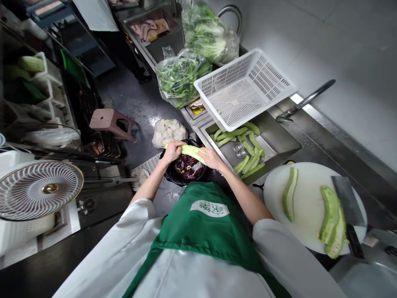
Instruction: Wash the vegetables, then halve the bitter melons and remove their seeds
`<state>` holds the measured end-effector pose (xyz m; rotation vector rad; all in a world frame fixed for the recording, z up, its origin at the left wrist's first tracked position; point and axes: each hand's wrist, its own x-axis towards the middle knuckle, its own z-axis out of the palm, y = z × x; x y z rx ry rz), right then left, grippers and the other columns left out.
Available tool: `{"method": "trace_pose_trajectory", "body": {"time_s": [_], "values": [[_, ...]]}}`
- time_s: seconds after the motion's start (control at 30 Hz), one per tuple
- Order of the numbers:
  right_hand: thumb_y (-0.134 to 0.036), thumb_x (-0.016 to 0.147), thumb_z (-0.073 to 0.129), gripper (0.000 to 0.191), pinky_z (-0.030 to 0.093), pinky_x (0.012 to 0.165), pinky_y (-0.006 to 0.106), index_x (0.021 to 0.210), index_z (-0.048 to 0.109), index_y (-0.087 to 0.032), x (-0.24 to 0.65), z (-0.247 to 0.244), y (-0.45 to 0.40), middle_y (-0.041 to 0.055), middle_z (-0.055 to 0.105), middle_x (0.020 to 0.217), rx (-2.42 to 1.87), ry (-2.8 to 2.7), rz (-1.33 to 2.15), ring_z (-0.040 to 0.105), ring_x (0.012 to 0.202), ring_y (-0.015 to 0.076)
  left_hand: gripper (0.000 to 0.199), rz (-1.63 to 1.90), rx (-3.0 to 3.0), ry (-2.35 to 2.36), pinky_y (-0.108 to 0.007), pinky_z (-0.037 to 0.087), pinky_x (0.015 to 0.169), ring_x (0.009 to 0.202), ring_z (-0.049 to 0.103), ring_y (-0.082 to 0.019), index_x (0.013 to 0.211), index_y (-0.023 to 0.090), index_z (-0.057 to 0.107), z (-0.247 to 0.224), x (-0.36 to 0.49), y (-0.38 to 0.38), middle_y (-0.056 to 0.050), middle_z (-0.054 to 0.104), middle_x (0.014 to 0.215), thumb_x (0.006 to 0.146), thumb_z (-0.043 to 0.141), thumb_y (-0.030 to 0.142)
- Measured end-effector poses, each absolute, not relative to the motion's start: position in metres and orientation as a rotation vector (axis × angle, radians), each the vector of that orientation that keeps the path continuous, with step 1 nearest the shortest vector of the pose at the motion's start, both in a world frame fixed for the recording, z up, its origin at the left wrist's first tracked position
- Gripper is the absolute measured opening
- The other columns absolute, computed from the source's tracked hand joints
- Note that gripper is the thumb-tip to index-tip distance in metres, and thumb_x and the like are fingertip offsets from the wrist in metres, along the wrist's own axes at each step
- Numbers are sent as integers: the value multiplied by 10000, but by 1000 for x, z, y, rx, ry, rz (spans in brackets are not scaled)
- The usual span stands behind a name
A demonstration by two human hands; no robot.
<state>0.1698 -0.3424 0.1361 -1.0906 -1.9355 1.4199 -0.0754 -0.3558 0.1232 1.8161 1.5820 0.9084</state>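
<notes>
A pale green, partly peeled gourd point(192, 152) is held crosswise between my two hands. My left hand point(173, 152) grips its left end, fingers closed round it. The right end is in my right hand point(212, 159), also closed on it. Just below the gourd is a black-lined bin point(176, 176) with dark purple leaves point(189, 167) and scraps inside. Several green gourds point(252, 159) lie in the steel sink point(276, 138) to the right. On a round white cutting board point(307, 198) rest more gourd pieces point(330, 215) and a cleaver point(347, 198).
A white perforated basket point(242, 93) straddles the sink's far edge. Bagged greens point(181, 78) stand behind it. A faucet point(310, 99) reaches over the sink. On the left are a pink stool point(108, 122) and a fan point(41, 190). A person's legs point(124, 54) show at the back.
</notes>
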Motion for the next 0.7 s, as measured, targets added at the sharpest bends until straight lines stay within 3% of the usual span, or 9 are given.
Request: {"method": "trace_pose_trajectory", "body": {"time_s": [0.13, 0.3, 0.5, 0.7], "values": [[-426, 948, 522, 325, 351, 637, 253, 843, 676, -159, 185, 130, -338, -4, 603, 708, -1098, -1918, 1433, 500, 674, 142, 329, 730, 1817, 1497, -315, 507, 787, 820, 655, -227, 961, 161, 794, 132, -82, -356, -78, 765, 919, 749, 568, 273], [-423, 957, 510, 319, 332, 625, 245, 842, 667, -169, 192, 126, -339, -19, 569, 679, -1099, -1941, 1438, 483, 660, 138, 345, 564, 1878, 1462, -257, 443, 650, 670, 593, -166, 964, 141, 775, 133, -82, -356, -43, 729, 810, 820, 501, 295], [-363, 972, 528, 279, 318, 633, 240, 807, 663, -182, 192, 132, -349, -10, 593, 689, -1126, -2021, 1358, 497, 668, 139, 309, 570, 1916, 1567, -285, 465, 711, 688, 601, -186, 775, 150, 739, 114, -92, -360, -66, 699, 734, 771, 450, 259], [-295, 958, 577, 204, 288, 615, 240, 814, 675, -189, 196, 126, -356, -17, 577, 648, -1157, -2031, 1339, 465, 614, 128, 325, 485, 1833, 1604, -292, 499, 778, 817, 654, -223, 813, 160, 748, 89, -103, -361, -90, 763, 904, 734, 476, 321]]}}
